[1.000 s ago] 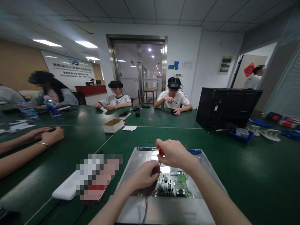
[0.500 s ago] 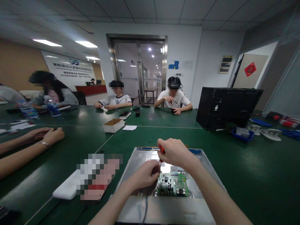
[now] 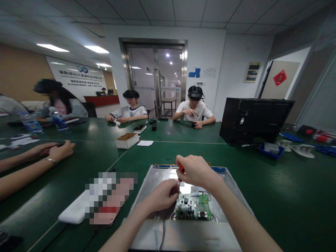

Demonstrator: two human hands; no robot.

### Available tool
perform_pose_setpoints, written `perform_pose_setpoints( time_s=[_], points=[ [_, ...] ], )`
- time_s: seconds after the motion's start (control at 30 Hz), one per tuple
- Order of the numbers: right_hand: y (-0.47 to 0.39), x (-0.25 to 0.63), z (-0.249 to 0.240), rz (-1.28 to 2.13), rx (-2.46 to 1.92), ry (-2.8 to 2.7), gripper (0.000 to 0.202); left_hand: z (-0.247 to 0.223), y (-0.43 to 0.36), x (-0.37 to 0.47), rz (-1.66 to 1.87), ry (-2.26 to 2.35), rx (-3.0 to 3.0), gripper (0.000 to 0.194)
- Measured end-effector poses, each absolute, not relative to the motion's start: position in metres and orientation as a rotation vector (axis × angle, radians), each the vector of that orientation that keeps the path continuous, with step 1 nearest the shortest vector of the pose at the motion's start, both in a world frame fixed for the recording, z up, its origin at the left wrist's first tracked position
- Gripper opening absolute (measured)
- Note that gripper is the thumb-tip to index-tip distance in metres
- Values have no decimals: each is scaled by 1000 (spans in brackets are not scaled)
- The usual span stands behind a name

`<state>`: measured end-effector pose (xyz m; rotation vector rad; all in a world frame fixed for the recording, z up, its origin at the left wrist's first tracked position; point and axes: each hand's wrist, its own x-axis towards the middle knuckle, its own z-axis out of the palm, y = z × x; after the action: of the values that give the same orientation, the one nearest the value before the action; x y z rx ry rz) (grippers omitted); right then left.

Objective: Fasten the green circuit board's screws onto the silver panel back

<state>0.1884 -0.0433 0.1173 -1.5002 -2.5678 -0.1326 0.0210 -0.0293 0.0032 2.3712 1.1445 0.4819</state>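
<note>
Screwdriver [image 3: 181,169] gripped, your right hand [image 3: 196,170] had shifted slightly rightward. Your left hand [image 3: 165,194] stayed by the circuit board [image 3: 193,207], its hold unclear.

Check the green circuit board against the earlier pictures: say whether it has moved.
No; the green circuit board sits at the same spot on the metal panel.

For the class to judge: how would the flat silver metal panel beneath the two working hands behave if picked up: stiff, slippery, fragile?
The flat silver metal panel is probably stiff, since it lies flat with straight edges. Its glossy, reflective surface might feel slippery. It may also damage easily, because the green rectangular circuit board sits exposed on it.
</note>
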Motion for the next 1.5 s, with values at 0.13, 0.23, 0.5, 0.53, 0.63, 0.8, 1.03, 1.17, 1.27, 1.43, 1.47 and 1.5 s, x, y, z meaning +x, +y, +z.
perform_pose_setpoints(
  time_s=[0.13, 0.23, 0.5, 0.53, 0.63, 0.8, 1.03, 1.17, 1.27, 1.43, 1.47, 1.5],
  points=[
    [-44, 190, 116, -127, -1437, -2570, 20, 3, -30, 22, 512, 1139, 2367, 10],
    [-43, 190, 115, -153, -1458, -2546, 30, 4, -31, 22, 508, 1150, 2368, 9],
    [-43, 188, 115, -145, -1467, -2543, 16, 4, -31, 22, 484, 1165, 2339, 10],
    [-43, 188, 115, -132, -1457, -2548, 18, 4, -31, 22, 486, 1160, 2336, 10],
    [-44, 189, 116, -112, -1460, -2565, 20, 5, -32, 22, 489, 1145, 2328, 10],
    [-43, 188, 117, -148, -1495, -2556, 29, 6, -32, 21, 478, 1159, 2331, 8],
    [-43, 190, 114, -130, -1370, -2590, 16, 4, -29, 19, 466, 1134, 2345, 12],
    [-41, 190, 114, -142, -1411, -2578, 30, 5, -29, 19, 474, 1134, 2370, 9],
    [-40, 190, 114, -154, -1453, -2587, 24, 3, -28, 19, 467, 1139, 2363, 7],
    [-42, 190, 115, -111, -1431, -2582, 25, -3, -26, 18, 460, 1142, 2350, 9],
    [-43, 190, 115, -105, -1425, -2582, 26, -3, -25, 18, 463, 1141, 2349, 10],
    [-43, 190, 116, -99, -1420, -2586, 26, -3, -25, 18, 465, 1141, 2349, 10]
  ],
)
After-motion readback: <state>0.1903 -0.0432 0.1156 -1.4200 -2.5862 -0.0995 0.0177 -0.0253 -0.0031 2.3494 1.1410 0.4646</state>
